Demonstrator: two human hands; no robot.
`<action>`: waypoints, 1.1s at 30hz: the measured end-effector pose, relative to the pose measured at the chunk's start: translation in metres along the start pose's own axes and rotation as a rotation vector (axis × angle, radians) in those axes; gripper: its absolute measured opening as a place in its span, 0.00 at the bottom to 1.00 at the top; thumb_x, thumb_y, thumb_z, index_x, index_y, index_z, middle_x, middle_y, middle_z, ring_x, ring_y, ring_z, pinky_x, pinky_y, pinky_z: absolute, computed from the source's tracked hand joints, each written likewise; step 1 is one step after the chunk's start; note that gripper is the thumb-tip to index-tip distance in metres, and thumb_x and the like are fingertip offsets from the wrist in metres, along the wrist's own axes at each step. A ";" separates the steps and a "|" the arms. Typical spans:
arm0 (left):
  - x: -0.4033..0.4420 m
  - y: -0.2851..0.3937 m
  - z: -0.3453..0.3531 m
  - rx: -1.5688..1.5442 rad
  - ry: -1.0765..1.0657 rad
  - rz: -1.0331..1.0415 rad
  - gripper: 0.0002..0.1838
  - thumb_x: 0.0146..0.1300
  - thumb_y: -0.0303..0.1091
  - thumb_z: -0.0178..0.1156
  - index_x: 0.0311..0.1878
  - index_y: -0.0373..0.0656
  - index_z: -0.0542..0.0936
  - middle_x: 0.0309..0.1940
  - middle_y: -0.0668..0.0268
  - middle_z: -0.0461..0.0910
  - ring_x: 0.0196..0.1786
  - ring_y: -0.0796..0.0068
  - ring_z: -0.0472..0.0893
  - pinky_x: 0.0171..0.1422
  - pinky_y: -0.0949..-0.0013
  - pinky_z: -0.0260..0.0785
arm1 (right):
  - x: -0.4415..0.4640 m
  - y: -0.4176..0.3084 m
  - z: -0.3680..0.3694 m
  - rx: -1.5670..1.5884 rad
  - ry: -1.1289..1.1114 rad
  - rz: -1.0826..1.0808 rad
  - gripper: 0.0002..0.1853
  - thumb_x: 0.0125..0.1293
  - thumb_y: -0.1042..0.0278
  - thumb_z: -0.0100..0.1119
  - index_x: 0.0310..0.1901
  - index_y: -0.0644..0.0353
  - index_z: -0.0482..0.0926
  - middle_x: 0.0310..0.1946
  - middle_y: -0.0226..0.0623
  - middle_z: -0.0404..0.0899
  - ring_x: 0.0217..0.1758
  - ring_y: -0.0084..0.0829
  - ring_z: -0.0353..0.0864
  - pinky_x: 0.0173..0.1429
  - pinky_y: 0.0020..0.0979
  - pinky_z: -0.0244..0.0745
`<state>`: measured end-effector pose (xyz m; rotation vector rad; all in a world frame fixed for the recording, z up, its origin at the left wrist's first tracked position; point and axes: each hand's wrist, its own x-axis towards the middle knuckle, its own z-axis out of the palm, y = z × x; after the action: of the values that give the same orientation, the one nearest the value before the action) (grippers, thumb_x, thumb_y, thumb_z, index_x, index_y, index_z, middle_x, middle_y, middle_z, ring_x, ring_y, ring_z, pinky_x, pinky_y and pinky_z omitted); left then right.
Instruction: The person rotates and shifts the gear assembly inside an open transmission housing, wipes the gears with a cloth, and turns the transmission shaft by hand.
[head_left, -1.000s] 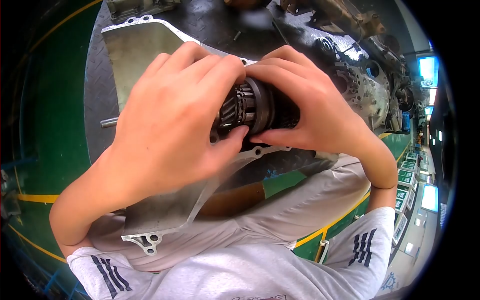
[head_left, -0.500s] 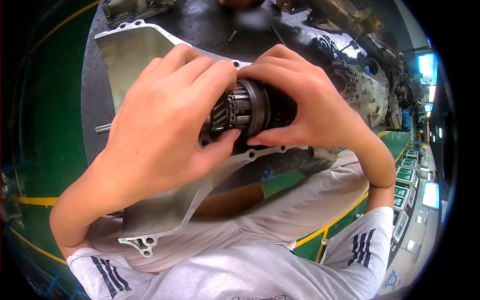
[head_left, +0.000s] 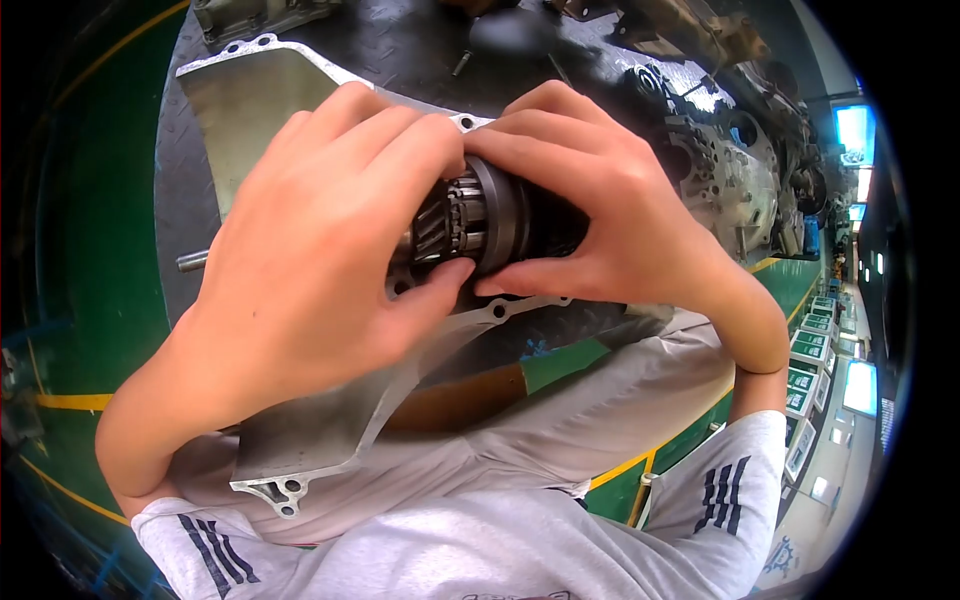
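Observation:
A dark metal gear assembly (head_left: 467, 215), with a helical gear and a slotted hub, lies in the open pale metal housing (head_left: 225, 110). My left hand (head_left: 320, 230) is curled over its left side, the thumb pressed near the hub's lower edge. From the right, my right hand (head_left: 595, 190) has fingers and thumb around the smooth synchronizer sleeve (head_left: 508, 215). Both hands' fingertips meet closely at the top. Much of the gear is hidden behind my left hand. A metal shaft end (head_left: 192, 261) sticks out to the left of that hand.
Beneath the housing is a dark textured tabletop (head_left: 185, 190). Another gearbox casing (head_left: 735, 185) with gears stands at the right, and more metal parts line the far edge. A small pin (head_left: 461, 63) lies beyond the housing. My legs (head_left: 600, 400) are under the near edge.
My right hand and the sleeve have shifted slightly left, bringing the two thumbs closer together. A little less of the slotted hub shows. The whole housing appears slightly further left in view.

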<state>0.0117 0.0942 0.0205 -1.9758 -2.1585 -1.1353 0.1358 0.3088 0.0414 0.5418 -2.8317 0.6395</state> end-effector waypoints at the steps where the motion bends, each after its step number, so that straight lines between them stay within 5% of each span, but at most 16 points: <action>1: 0.000 0.000 -0.001 0.008 -0.008 -0.002 0.27 0.42 0.24 0.77 0.49 0.37 0.79 0.48 0.56 0.83 0.51 0.51 0.80 0.55 0.56 0.75 | -0.001 0.000 0.000 -0.012 0.004 -0.004 0.40 0.44 0.59 0.85 0.60 0.66 0.82 0.51 0.46 0.84 0.54 0.47 0.80 0.59 0.43 0.79; 33: -0.007 -0.004 0.005 0.043 0.064 0.002 0.27 0.41 0.28 0.78 0.48 0.42 0.80 0.44 0.61 0.83 0.48 0.55 0.80 0.51 0.57 0.73 | -0.002 -0.007 -0.006 -0.124 -0.038 0.048 0.42 0.37 0.55 0.87 0.56 0.70 0.85 0.48 0.45 0.87 0.52 0.46 0.82 0.56 0.40 0.80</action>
<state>0.0125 0.0912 0.0117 -1.8973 -2.1313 -1.1254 0.1406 0.3066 0.0491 0.4713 -2.9031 0.4628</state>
